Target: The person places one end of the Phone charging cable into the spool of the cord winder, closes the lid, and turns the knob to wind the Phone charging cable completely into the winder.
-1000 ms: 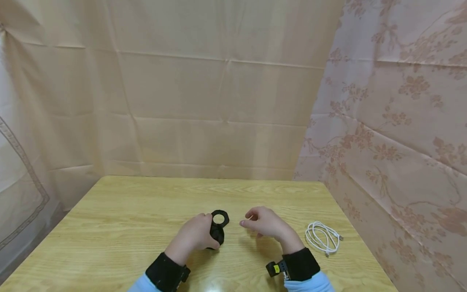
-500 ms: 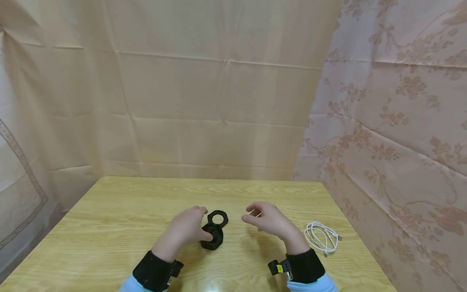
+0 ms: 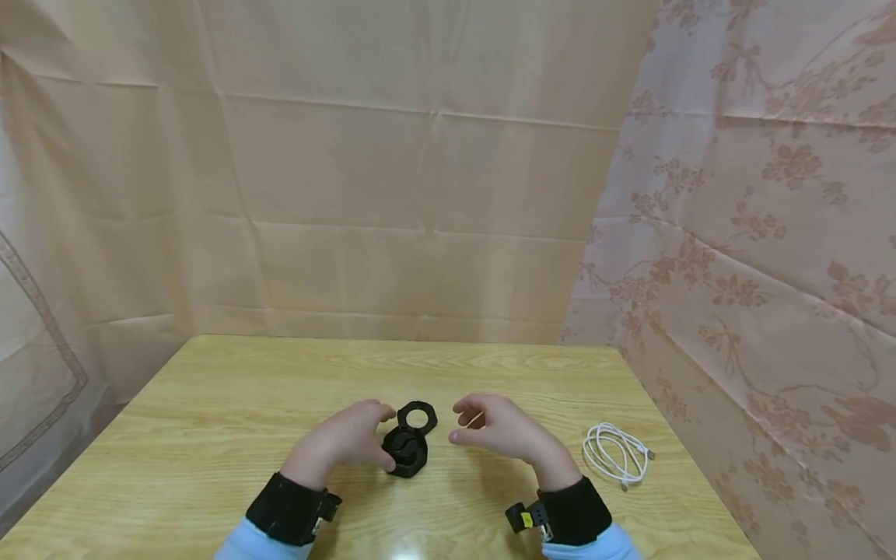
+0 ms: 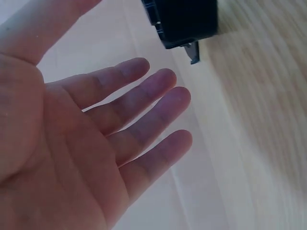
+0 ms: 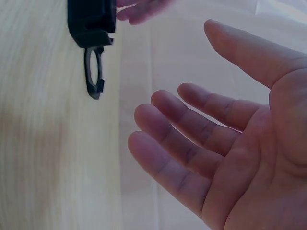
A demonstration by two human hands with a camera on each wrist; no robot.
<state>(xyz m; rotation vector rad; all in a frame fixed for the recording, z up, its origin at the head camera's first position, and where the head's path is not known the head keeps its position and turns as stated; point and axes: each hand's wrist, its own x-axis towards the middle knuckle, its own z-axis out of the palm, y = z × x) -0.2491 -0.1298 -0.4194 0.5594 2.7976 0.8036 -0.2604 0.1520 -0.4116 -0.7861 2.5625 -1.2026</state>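
Observation:
A small black octagonal case (image 3: 407,451) stands on the wooden table, its ring-shaped lid (image 3: 417,418) swung open toward the far side. Something dark and rounded fills the case. My left hand (image 3: 341,443) is just left of it, thumb tip right at the case's near left edge in the head view. In the left wrist view its fingers (image 4: 153,112) are spread and relaxed, below the dark case body (image 4: 188,21). My right hand (image 3: 502,426) hovers to the right of the case, fingers loosely bent and holding nothing. The right wrist view shows the open lid (image 5: 94,72) edge-on beyond its fingertips.
A coiled white cable (image 3: 616,455) with a plug at its end lies on the table (image 3: 280,381), right of my right hand. Beige curtains (image 3: 420,194) hang behind the table, and a flowered cloth (image 3: 756,272) hangs along the right side.
My left hand has let go of the black case and drawn back to the left. The right hand has shifted slightly, staying off the table things. The lid stays open.

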